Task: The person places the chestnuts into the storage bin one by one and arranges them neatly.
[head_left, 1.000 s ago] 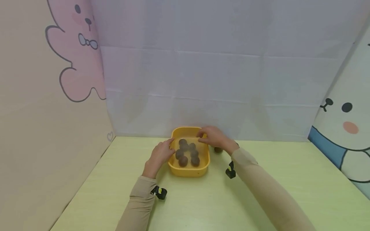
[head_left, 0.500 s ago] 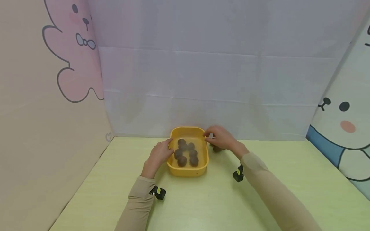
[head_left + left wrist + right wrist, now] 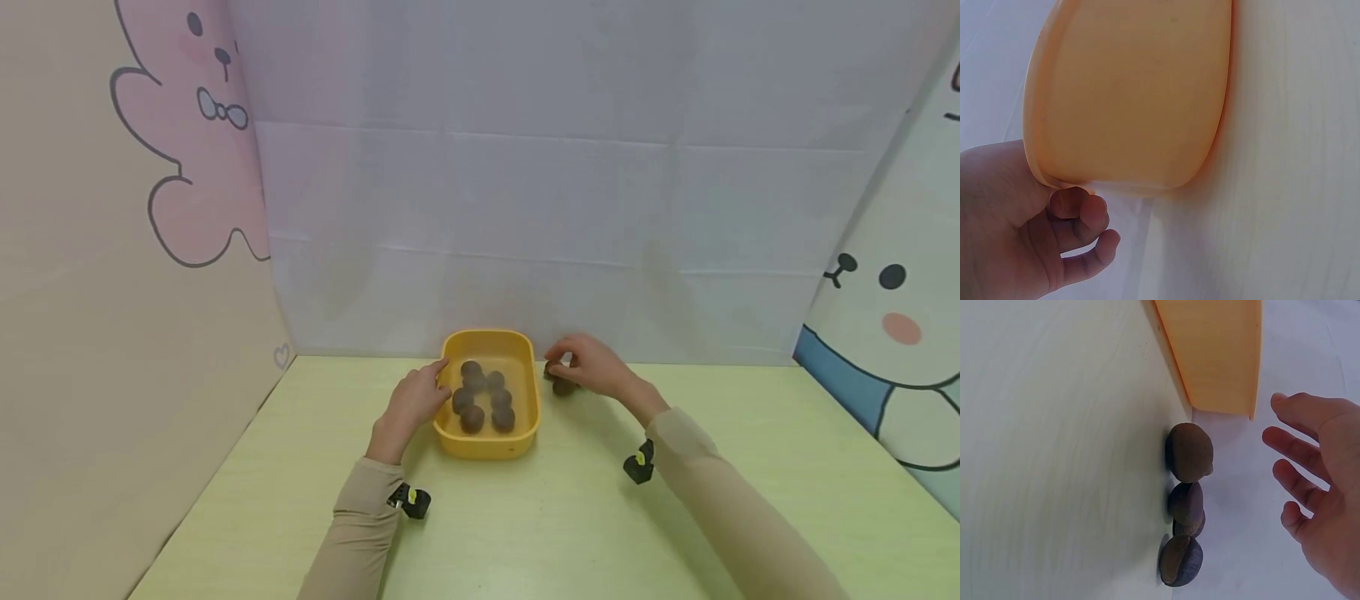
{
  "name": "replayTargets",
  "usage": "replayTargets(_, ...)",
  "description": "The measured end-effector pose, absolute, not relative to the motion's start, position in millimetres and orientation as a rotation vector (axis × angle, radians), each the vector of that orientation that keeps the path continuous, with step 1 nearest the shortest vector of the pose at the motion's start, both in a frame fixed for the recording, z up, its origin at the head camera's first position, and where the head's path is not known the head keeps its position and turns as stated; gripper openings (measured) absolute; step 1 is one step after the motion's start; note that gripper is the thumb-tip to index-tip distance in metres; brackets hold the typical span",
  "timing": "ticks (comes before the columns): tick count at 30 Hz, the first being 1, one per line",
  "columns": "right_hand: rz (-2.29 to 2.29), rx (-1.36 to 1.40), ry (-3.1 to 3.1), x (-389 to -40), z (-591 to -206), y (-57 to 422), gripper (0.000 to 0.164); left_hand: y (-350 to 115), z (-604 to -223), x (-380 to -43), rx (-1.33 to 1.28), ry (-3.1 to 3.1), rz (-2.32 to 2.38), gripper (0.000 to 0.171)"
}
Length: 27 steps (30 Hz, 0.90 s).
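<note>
The yellow plastic basin [image 3: 487,448] stands against the back wall with several brown, roundish pieces [image 3: 472,419] on its floor. They look like chestnuts or mushroom caps; which, I cannot tell. My left hand [image 3: 411,404] grips the basin's left rim, fingers curled at the edge in the left wrist view. To the right of the basin my right hand [image 3: 592,367] is over a small cluster of the same brown pieces [image 3: 564,387]. In the right wrist view several pieces [image 3: 1191,452] lie in a row, apart from the spread, bent fingers, which hold nothing.
The pale yellow-green tabletop [image 3: 480,533] runs up to a white sheet wall [image 3: 480,208]. A cream side panel with a pink bear [image 3: 210,183] rises at the left. Another panel with a white cartoon animal [image 3: 900,350] stands at the right.
My right hand has moved from above the basin rightward to the brown pieces beside it, uncovering the basin's right rim. The left hand has stayed on the left rim.
</note>
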State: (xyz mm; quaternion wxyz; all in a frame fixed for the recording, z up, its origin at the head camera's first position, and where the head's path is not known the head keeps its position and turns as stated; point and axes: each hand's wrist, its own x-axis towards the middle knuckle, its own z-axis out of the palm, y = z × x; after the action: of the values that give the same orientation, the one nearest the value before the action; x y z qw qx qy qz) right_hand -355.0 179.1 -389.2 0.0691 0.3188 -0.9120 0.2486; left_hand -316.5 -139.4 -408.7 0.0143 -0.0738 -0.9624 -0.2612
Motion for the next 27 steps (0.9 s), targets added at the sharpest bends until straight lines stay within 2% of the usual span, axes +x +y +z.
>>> replayTargets(4, 0.792, 0.967, -2.775, -354.7, -396.0, 185.3, 0.021, -140.0, -409.2, -316.6, -0.231, -2.996, -0.806, 0.059)
replayTargets(10, 0.818, 0.942, -2.8, -355.1, -408.0, 191.9, 0.028, -140.7, -409.7, -317.6, -0.231, -2.993, -0.814, 0.059)
replayTargets(27, 0.679, 0.952, -2.801, -358.4, -428.9, 200.2, 0.033, -139.7, -410.9, -317.8, -0.227, -2.992, -0.79, 0.06)
